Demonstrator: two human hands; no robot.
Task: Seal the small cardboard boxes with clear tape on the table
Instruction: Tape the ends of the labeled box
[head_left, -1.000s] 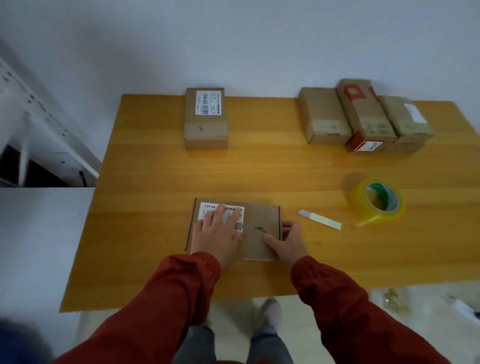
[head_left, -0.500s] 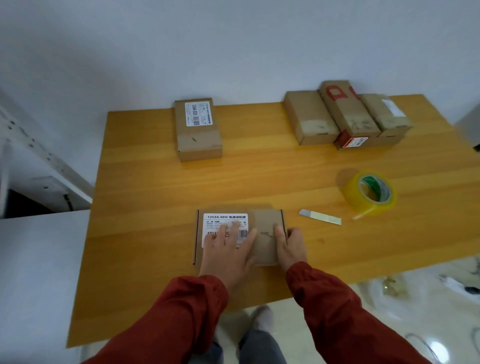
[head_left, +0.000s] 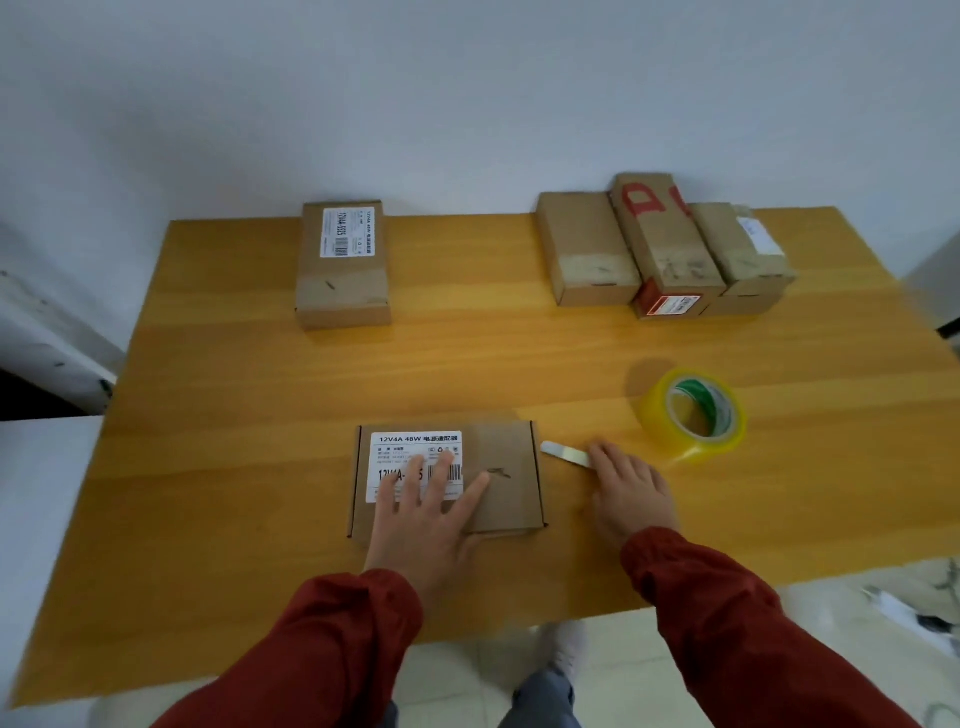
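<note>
A flat small cardboard box (head_left: 511, 493) with a white label lies near the front of the wooden table (head_left: 234, 415). My left hand (head_left: 421, 519) lies flat on its top, fingers spread over the label. My right hand (head_left: 628, 493) is on the table to the right of the box, its fingertips at the near end of a small white cutter (head_left: 563, 453). A roll of clear yellowish tape (head_left: 691, 413) lies flat further right, a little beyond that hand.
A sealed labelled box (head_left: 343, 265) stands at the back left. Three more cardboard boxes (head_left: 660, 244) are grouped at the back right. Beyond the table's front edge are my legs and a tiled floor with some cables on the right.
My right hand has left the box's right end and moved right to the white cutter. The left hand stays pressed on the box. My view has tilted slightly.
</note>
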